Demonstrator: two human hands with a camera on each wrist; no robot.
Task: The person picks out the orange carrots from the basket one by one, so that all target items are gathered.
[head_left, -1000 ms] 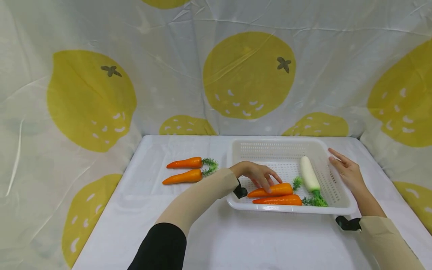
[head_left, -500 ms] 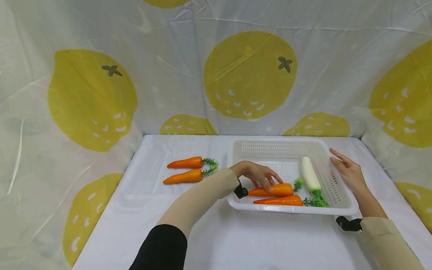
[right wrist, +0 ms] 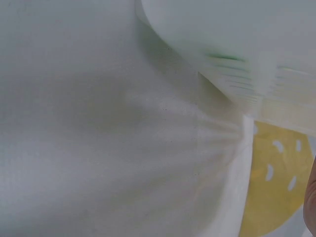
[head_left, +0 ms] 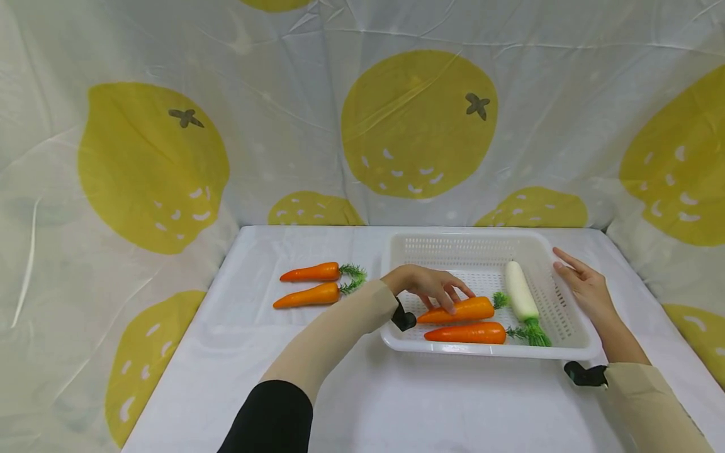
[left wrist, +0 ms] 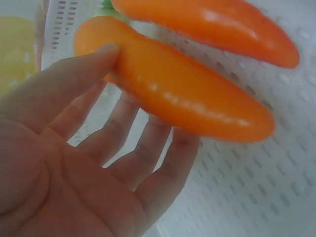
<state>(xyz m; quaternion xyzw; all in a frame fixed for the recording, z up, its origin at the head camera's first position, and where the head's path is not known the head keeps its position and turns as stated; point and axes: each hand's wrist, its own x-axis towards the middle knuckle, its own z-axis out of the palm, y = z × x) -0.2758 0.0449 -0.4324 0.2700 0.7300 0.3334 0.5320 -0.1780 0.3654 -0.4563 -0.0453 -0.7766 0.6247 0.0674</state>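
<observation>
My left hand (head_left: 433, 286) pinches an orange carrot (head_left: 472, 308) with thumb and fingertips, inside a white perforated basket (head_left: 489, 352). In the left wrist view the thumb lies across the held carrot (left wrist: 182, 94), with the other fingers bent against its far side. A second carrot (head_left: 467, 333) lies along the basket's front wall, apart from the held one. To the right, a white radish (head_left: 520, 289) with green leaves rests in the basket. My right hand (head_left: 589, 290) touches the basket's right rim with extended fingers; only a sliver of it shows in the right wrist view.
Two more carrots, an upper one (head_left: 311, 272) and a lower one (head_left: 308, 296), lie on the white-covered table (head_left: 362, 390) left of the basket. A curtain with printed lemons (head_left: 419, 126) hangs behind the table and along its sides.
My left hand has lifted the pinched carrot slightly and moved it away from the front carrot. The front carrot has shifted a little. My right hand stays at the basket's rim.
</observation>
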